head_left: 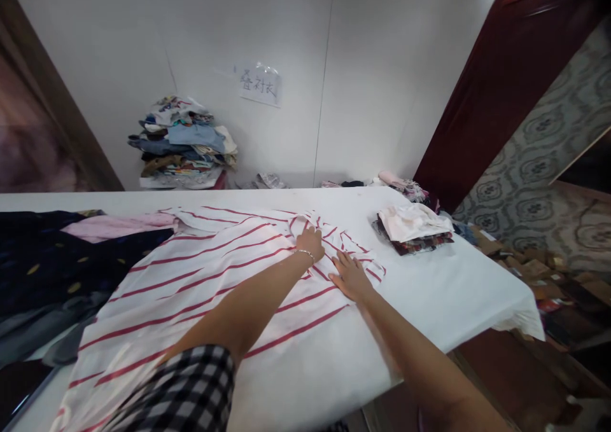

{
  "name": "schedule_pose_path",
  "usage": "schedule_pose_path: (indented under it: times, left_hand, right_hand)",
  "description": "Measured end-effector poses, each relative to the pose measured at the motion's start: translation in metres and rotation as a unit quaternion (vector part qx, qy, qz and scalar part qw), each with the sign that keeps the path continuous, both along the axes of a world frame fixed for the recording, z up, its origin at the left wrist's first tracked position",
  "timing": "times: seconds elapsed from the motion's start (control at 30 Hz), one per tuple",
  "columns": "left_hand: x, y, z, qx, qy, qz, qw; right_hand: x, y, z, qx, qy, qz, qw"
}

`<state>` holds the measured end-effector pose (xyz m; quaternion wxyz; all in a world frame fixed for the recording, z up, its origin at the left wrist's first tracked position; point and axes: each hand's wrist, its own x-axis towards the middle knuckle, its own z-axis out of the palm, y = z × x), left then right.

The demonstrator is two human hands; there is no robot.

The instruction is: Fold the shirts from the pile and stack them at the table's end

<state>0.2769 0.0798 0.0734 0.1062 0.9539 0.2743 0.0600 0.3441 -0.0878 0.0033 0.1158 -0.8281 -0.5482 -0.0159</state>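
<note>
A white shirt with red stripes (229,250) lies spread across the white table, its body reaching toward the near left edge. At the collar end, my left hand (311,244) has its fingers curled closed on the cloth; a thin bracelet circles that wrist. Just right of it, my right hand (352,275) rests flat on the shirt, palm down with the fingers apart. Some wrinkled fabric shows around both hands, and my left forearm covers part of the striped body.
Dark patterned clothes (71,260) and a pink garment (112,227) lie at the left. A folded stack (415,223) sits on the table (443,298) at right. Behind stands a tall clothes pile (186,142), with a handwritten sign (260,85) on the wall. Cartons (534,266) crowd the right floor.
</note>
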Motion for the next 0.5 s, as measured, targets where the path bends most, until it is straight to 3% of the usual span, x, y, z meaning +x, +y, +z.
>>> schedule_pose_path:
  times: [0.17,0.33,0.43,0.5]
  left_hand:
    - [0.029,0.019,-0.008,-0.018,0.002,0.076,0.997]
    - [0.017,0.064,-0.001,-0.120,-0.079,0.171,0.975]
    - [-0.001,0.090,0.003,-0.239,-0.154,0.230,0.931]
    - [-0.012,0.099,0.004,-0.337,-0.223,0.253,0.879]
  right_hand:
    - [0.000,0.001,0.000,-0.001,0.020,-0.002,1.000]
    - [0.001,0.003,0.000,-0.011,0.047,-0.008,0.999]
    - [0.001,0.002,0.001,-0.009,0.048,-0.007,0.999]
    - [0.000,0.002,0.001,-0.004,0.043,-0.006,0.999]
